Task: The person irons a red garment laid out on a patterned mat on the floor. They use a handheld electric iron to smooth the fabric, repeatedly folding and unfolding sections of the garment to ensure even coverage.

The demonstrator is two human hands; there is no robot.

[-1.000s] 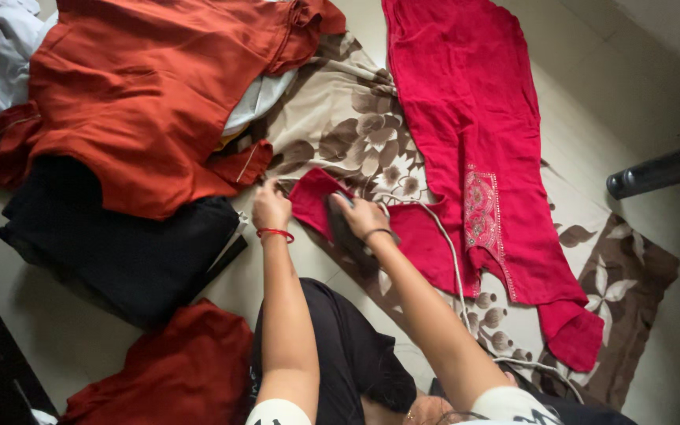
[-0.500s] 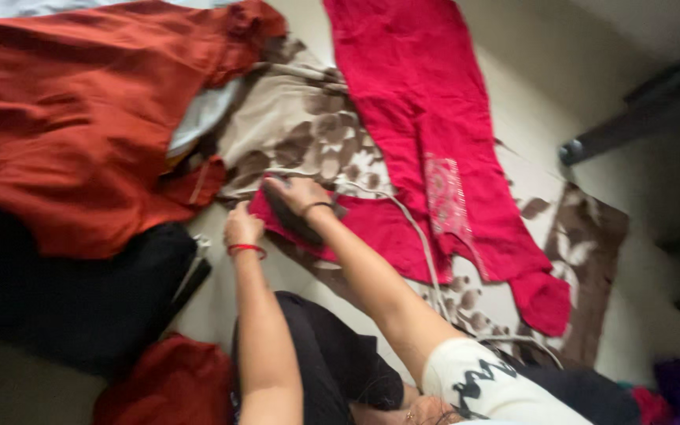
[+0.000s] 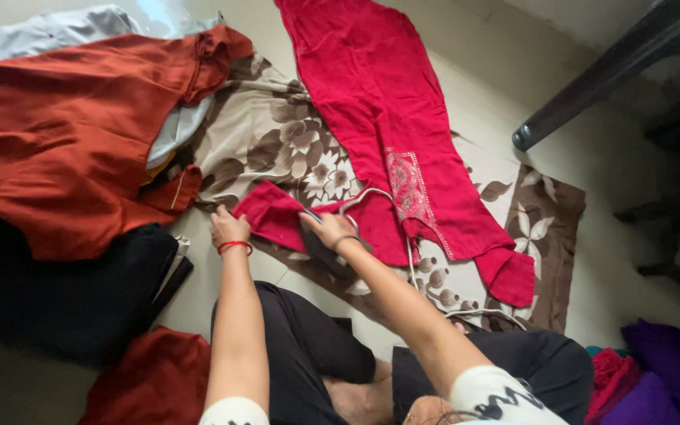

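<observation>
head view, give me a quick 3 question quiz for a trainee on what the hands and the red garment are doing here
1. True or false: the right hand grips a dark iron on the red garment.
2. Which hand wears the red bangle? A) left hand B) right hand C) neither
3. Fill the gap: the red garment lies on a brown and beige ______ cloth spread on the floor.

Key:
1. True; it presses the sleeve near the person's knees.
2. A; the left hand holds the sleeve's edge.
3. Flowered.
</observation>
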